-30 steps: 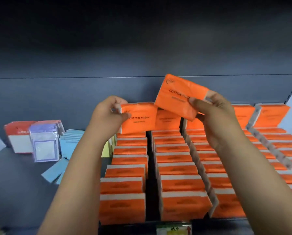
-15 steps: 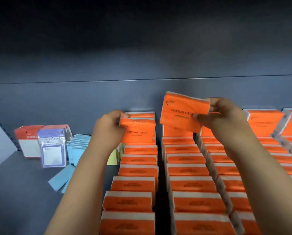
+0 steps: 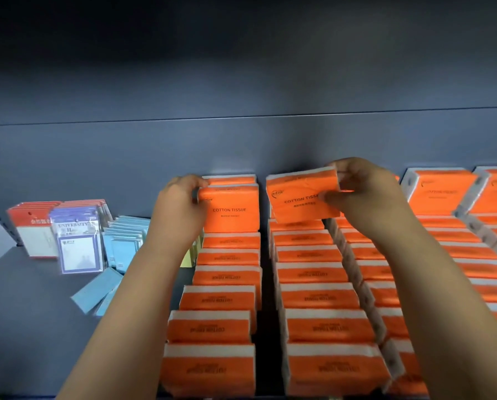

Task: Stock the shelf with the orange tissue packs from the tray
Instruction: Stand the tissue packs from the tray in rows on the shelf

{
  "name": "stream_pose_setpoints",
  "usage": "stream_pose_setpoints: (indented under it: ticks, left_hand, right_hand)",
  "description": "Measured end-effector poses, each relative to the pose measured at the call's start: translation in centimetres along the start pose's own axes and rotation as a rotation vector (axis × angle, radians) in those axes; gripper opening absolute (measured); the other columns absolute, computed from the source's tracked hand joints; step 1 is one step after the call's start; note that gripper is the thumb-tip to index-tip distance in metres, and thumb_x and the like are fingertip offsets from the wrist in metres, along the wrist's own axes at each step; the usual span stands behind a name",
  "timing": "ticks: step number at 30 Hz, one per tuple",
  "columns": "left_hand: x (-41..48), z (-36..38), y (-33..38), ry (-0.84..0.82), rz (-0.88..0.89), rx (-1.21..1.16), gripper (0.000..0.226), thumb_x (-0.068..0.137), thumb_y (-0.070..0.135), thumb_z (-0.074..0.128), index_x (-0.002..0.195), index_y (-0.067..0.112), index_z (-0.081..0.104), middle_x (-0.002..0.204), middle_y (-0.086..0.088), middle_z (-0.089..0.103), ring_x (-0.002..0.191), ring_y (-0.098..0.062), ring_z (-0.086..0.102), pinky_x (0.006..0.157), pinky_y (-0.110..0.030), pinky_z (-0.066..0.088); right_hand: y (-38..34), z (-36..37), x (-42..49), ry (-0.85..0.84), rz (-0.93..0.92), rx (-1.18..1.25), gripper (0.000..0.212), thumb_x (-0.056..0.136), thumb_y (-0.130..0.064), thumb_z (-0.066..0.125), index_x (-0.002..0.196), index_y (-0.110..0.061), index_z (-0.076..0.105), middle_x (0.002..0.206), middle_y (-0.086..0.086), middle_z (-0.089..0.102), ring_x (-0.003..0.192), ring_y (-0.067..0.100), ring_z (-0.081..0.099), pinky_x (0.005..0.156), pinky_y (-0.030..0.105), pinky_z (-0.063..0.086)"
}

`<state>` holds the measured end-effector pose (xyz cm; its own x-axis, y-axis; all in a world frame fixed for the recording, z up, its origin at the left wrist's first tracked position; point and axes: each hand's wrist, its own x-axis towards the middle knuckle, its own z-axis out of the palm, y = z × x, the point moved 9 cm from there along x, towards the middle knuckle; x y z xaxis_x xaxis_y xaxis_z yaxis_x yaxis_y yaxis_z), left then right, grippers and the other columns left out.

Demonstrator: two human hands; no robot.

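Two packs [image 3: 230, 210] [image 3: 299, 199] held, left hand [image 3: 181, 210], right hand [image 3: 367, 197]

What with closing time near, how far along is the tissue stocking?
Done: rows of orange packs fill the shelf. In hand: the left hand grips an upright pack at the back of the leftmost row; the right hand holds a tilted pack above the next row's back end. Left: seating these two. The tray is out of view, so further stock cannot be judged.
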<state>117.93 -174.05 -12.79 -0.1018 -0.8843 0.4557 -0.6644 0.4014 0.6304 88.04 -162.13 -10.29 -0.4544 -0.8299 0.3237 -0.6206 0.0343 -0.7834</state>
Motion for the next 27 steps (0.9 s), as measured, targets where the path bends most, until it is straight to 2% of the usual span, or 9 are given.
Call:
stream_pose_setpoints:
  ticks: [3, 7, 12, 16, 18, 20, 21, 24, 27]
  left_hand:
    - [-0.2, 0.0, 0.2, 0.000, -0.002, 0.008, 0.034, 0.088, -0.002, 0.061, 0.111, 0.021, 0.072, 0.114, -0.002, 0.066, 0.096, -0.024, 0.067, 0.088, -0.037, 0.056]
    - [-0.3, -0.2, 1.4, 0.011, 0.044, 0.049, 0.036, 0.086, 0.001, 0.062, 0.116, 0.018, 0.071, 0.117, -0.003, 0.064, 0.102, -0.025, 0.063, 0.087, -0.031, 0.049]
    - [-0.9, 0.0, 4.2, 0.019, 0.121, 0.108, 0.028, 0.090, 0.017, 0.064, 0.117, 0.022, 0.070, 0.120, -0.001, 0.063, 0.112, -0.029, 0.056, 0.097, -0.038, 0.047]
    - [-1.4, 1.3, 6.9, 0.006, 0.221, 0.213, 0.025, 0.089, 0.024, 0.059, 0.110, 0.022, 0.073, 0.115, -0.002, 0.066, 0.111, -0.034, 0.055, 0.096, -0.043, 0.046]
    - [-1.9, 2.4, 8.9, -0.038, 0.275, 0.207, 0.030, 0.087, 0.030, 0.053, 0.107, 0.021, 0.073, 0.111, -0.003, 0.069, 0.109, -0.034, 0.057, 0.096, -0.044, 0.047]
    - [-3.0, 4.0, 10.8, -0.119, 0.349, 0.237, 0.036, 0.086, 0.035, 0.051, 0.110, 0.020, 0.075, 0.109, -0.002, 0.071, 0.109, -0.033, 0.058, 0.097, -0.043, 0.048]
    - [-3.5, 4.9, 11.6, -0.171, 0.381, 0.273, 0.039, 0.087, 0.038, 0.051, 0.113, 0.020, 0.075, 0.111, -0.001, 0.072, 0.111, -0.032, 0.058, 0.100, -0.043, 0.047]
    - [-4.5, 7.0, 12.4, -0.269, 0.408, 0.400, 0.041, 0.092, 0.044, 0.053, 0.125, 0.023, 0.069, 0.129, 0.004, 0.066, 0.124, -0.027, 0.055, 0.118, -0.046, 0.028]
    - [-4.5, 7.4, 12.6, -0.268, 0.397, 0.440, 0.040, 0.096, 0.044, 0.056, 0.131, 0.024, 0.066, 0.139, 0.006, 0.060, 0.132, -0.023, 0.051, 0.123, -0.046, 0.015]
  right_hand:
    - [0.4, 0.3, 0.3, 0.013, -0.013, -0.051, 0.047, 0.076, -0.010, 0.076, 0.119, -0.025, 0.069, 0.105, -0.008, 0.072, 0.096, 0.016, 0.069, 0.089, 0.041, 0.058]
    - [1.5, 0.6, 0.7, 0.037, 0.011, -0.104, 0.038, 0.079, -0.008, 0.073, 0.114, -0.023, 0.069, 0.103, -0.008, 0.071, 0.091, 0.017, 0.068, 0.080, 0.027, 0.051]
    - [2.5, 1.3, 0.8, 0.018, 0.056, -0.138, 0.031, 0.082, -0.008, 0.070, 0.109, -0.022, 0.070, 0.099, -0.006, 0.072, 0.092, 0.018, 0.068, 0.078, 0.026, 0.049]
    - [2.7, 1.8, 0.9, 0.023, 0.057, -0.178, 0.025, 0.083, -0.006, 0.067, 0.099, -0.025, 0.067, 0.086, -0.013, 0.064, 0.083, 0.014, 0.061, 0.060, 0.009, 0.036]
    - [2.7, 2.1, 1.0, 0.018, 0.046, -0.196, 0.022, 0.083, -0.007, 0.068, 0.099, -0.021, 0.067, 0.086, -0.010, 0.063, 0.083, 0.015, 0.059, 0.060, 0.015, 0.037]
    - [2.8, 2.2, 1.0, 0.028, 0.039, -0.206, 0.022, 0.081, -0.007, 0.067, 0.101, -0.017, 0.068, 0.088, -0.007, 0.066, 0.084, 0.017, 0.061, 0.067, 0.025, 0.039]
    - [2.8, 2.2, 1.1, 0.042, 0.036, -0.209, 0.023, 0.080, -0.008, 0.067, 0.102, -0.016, 0.069, 0.088, -0.006, 0.066, 0.085, 0.018, 0.062, 0.069, 0.025, 0.039]
    - [2.7, 2.0, 0.8, 0.080, 0.023, -0.206, 0.026, 0.080, -0.008, 0.067, 0.105, -0.016, 0.070, 0.087, -0.007, 0.065, 0.089, 0.018, 0.064, 0.073, 0.023, 0.040]
    - [2.8, 1.9, 0.6, 0.102, 0.034, -0.183, 0.027, 0.080, -0.010, 0.066, 0.106, -0.016, 0.071, 0.095, -0.003, 0.072, 0.091, 0.019, 0.067, 0.073, 0.023, 0.041]
